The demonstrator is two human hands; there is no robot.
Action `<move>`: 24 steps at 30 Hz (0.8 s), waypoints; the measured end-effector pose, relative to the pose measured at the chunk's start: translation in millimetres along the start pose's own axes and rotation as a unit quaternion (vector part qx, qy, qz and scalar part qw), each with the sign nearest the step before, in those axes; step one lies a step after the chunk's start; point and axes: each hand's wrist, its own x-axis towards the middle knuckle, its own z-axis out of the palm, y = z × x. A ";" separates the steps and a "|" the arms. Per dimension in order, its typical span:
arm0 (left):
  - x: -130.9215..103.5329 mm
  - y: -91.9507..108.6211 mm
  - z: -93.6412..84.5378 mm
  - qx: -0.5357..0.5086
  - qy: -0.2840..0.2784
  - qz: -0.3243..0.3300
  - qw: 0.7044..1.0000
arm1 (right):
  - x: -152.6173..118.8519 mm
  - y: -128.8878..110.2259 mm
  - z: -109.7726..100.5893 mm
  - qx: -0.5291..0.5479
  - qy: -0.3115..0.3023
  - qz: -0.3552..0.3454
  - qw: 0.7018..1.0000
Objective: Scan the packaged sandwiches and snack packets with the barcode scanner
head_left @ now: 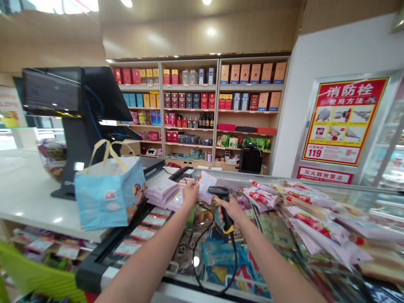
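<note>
My right hand [232,210] is wrapped round the grip of a black and yellow barcode scanner [220,191], its cable looping down over the glass. Between the fingers of my left hand [190,193] is the edge of a lavender snack packet [206,182]. That packet is tilted up just behind the scanner's head. Left of my left hand, similar lavender packets [162,190] lie stacked on the freezer's edge. Under both hands is the glass top of a chest freezer [202,227], with colourful packs showing through it.
A blue shopping bag [104,193] with cream handles stands on the white counter [28,198], before a black checkout terminal [75,126]. On the right, many lavender and red packets [318,223] are piled on the glass. Shelves of boxes [189,101] line the back wall.
</note>
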 end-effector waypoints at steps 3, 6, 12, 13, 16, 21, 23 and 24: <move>16.2 -7.4 -42.8 0.034 0.016 -0.015 0.999 | 9.7 -0.4 39.4 -0.007 -0.023 0.015 1.000; 26.5 -11.3 -76.9 0.115 0.015 -0.016 0.993 | 17.0 2.4 72.3 -0.009 -0.037 0.026 0.999; 18.1 -5.2 -105.0 0.348 -0.030 0.088 0.933 | 22.8 5.2 107.0 -0.041 -0.042 0.029 0.998; 14.4 -3.6 -106.0 0.391 -0.044 0.120 0.912 | 23.2 5.1 109.3 -0.044 -0.042 0.030 0.998; 5.6 -0.9 -107.0 0.469 -0.066 0.172 0.864 | 25.0 5.7 109.9 -0.047 -0.034 0.029 0.998; 1.6 -2.7 -92.3 0.455 -0.064 0.184 0.869 | 24.9 7.9 85.2 -0.035 -0.013 0.019 0.999; -1.8 -2.9 -74.0 0.395 -0.061 0.195 0.895 | 21.7 8.3 66.1 -0.035 0.008 0.012 0.999; -5.0 -2.8 -61.3 0.352 -0.067 0.198 0.912 | 19.7 8.7 54.9 -0.034 0.021 0.005 0.999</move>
